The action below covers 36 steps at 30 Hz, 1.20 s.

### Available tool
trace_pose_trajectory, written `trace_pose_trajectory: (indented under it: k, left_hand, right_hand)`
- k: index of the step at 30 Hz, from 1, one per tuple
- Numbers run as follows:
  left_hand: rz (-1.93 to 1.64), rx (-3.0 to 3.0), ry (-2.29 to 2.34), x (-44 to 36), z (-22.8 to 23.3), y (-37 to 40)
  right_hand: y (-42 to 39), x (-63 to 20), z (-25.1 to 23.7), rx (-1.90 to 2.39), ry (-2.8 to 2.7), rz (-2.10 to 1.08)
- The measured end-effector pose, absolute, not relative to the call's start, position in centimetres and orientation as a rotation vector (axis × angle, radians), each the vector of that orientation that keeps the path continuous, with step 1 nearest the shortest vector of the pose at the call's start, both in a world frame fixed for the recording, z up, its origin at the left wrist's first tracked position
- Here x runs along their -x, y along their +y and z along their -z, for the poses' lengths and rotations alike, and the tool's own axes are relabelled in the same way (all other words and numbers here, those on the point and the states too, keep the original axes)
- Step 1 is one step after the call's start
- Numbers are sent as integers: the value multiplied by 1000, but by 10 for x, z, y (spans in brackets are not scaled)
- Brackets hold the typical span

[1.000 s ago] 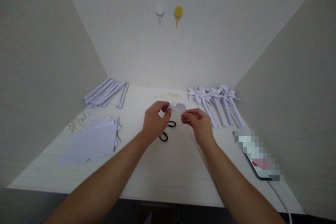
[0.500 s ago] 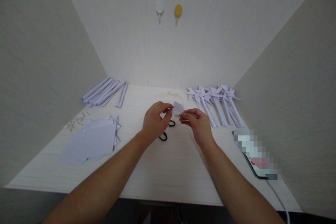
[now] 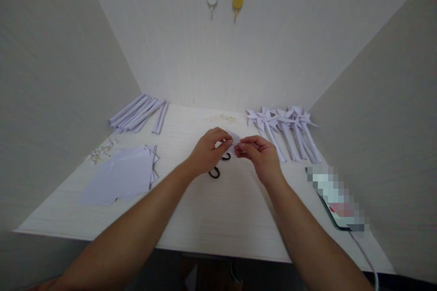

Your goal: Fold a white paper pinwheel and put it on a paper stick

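A small piece of white paper is held up over the middle of the table between my two hands. My left hand pinches its left side between thumb and fingers. On the other side, the fingertips of my right hand are closed on its right edge. The paper's lower part is partly hidden by my fingers. Beneath the hands lie scissors with black handle loops; their blades are out of sight behind my left hand.
Rolled paper tubes lie at the back left, with paper sheets and small twisted bits nearer. Several paper pinwheels on tubes lie back right. A phone with a cable is at the right edge. Walls enclose the table.
The view has tilted slightly, shifting everything a little. My fingertips have come closer together on the paper, and less of its face shows now.
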<state>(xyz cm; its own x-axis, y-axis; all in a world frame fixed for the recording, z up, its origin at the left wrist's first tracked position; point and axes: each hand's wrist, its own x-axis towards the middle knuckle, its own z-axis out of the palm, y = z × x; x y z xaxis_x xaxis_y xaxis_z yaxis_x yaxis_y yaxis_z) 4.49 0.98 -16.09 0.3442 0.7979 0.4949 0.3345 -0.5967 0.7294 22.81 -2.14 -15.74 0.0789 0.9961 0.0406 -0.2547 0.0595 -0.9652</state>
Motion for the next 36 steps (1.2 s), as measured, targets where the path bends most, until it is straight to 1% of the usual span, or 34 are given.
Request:
trace_pose_trajectory:
  k: [22, 36]
  left_hand:
    - [-1049, -1378, 860, -47, 157, 10]
    - [-1035, -1324, 853, -48, 155, 7]
  right_hand:
    - [-22, -230, 157, 907, -1016, -1387]
    - [-21, -231, 161, 916, -1037, -1375]
